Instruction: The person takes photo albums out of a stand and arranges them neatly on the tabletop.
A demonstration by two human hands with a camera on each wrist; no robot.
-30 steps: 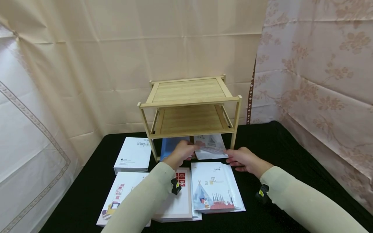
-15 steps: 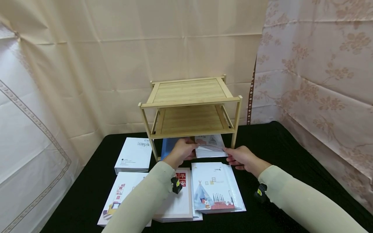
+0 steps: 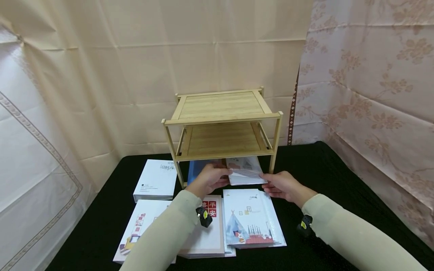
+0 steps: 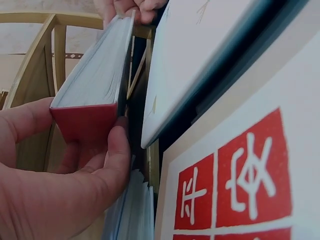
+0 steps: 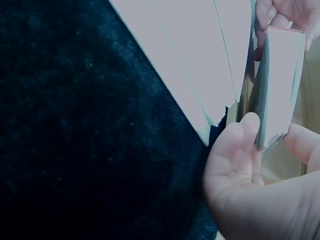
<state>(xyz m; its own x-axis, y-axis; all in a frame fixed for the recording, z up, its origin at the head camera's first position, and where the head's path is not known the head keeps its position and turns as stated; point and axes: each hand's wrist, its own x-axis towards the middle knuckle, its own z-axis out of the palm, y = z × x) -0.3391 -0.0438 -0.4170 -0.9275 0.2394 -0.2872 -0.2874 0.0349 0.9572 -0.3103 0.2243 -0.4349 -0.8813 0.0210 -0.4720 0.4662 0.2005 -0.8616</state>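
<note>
A thick book with a pale cover and a red spine is at the lower right of a wooden two-tier rack, below its middle board. My left hand grips the spine end, thumb on one cover and fingers on the other in the left wrist view. At the opposite end, my right hand pinches the book between thumb and fingers, seen also in the right wrist view. Left of it, a blue book lies under the rack, partly hidden by my left hand.
Closest to me lie a tent-picture book, a book with red character squares and a white illustrated book, partly behind my left sleeve. Another white book lies beside the rack's left leg. Black cloth covers the table; curtains surround it.
Both hands keep hold of the same book, which has shifted only slightly, its near edge tipping up a little and coming back down. The other books and the rack stay put.
</note>
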